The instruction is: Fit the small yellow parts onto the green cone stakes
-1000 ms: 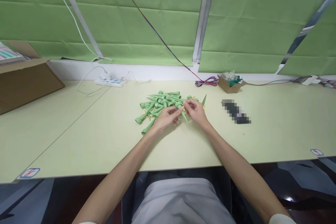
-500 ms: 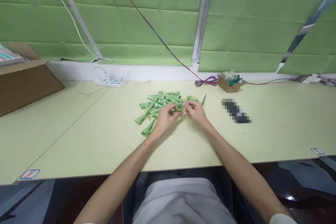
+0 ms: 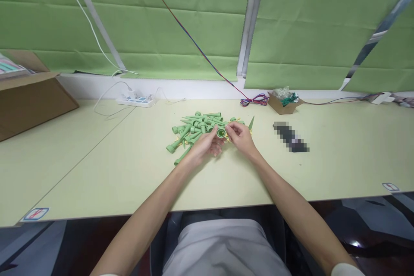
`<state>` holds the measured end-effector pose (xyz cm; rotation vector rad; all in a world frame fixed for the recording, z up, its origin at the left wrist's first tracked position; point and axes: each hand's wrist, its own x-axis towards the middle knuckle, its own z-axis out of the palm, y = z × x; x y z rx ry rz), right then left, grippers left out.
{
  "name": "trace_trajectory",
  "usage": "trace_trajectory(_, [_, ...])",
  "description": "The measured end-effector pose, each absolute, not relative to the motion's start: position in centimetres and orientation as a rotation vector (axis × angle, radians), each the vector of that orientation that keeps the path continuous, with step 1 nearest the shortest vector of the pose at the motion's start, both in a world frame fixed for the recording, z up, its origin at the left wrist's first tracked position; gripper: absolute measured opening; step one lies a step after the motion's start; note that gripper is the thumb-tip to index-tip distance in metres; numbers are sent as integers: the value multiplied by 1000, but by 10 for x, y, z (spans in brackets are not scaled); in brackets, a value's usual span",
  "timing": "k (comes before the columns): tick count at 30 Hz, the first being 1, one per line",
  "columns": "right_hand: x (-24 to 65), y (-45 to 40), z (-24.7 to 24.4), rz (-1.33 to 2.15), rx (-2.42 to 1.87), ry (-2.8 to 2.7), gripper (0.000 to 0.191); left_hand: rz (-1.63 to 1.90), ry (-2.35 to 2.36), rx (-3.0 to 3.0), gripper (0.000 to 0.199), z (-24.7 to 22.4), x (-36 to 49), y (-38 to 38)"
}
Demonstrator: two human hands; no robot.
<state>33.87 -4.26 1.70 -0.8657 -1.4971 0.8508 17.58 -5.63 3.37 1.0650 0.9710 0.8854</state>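
Between my hands a green plastic cone piece (image 3: 221,133) shows its round open end to the camera, with something small and yellowish inside. My left hand (image 3: 207,145) grips this piece, thumb at its rim. Close by on the right, my right hand (image 3: 238,135) is pinched at the rim; what its fingertips hold, if anything, is too small to name. A pile of green cone pieces (image 3: 194,128) lies behind and left of my hands, with small yellow parts partly hidden among them and behind my right hand.
An open cardboard box (image 3: 35,103) stands at the far left, near a white power strip (image 3: 137,100). At the back are coiled wires (image 3: 254,100) and a small carton (image 3: 283,105) with plastic wrap. A pixelated dark object (image 3: 291,137) lies right of my hands.
The held green piece has tilted so that its opening faces the camera more. My left hand has turned, its lower fingers now showing below the piece. My right hand has hardly moved.
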Motion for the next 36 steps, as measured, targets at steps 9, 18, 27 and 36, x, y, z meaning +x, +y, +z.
trace_trajectory(9, [339, -42, 17, 832, -931, -1537, 43, 934, 936, 1163, 43, 32, 173, -57])
trace_trajectory(18, [342, -38, 11, 827, -1065, -1538, 43, 1064, 1153, 1888, 31, 29, 171, -60])
trace_trajectory(27, [339, -35, 6, 851, -1034, -1492, 41, 1164, 1274, 2023, 29, 17, 172, -52])
trace_trajectory(36, [340, -38, 12, 760, -978, -1408, 41, 1007, 1228, 1553, 52, 23, 174, -54])
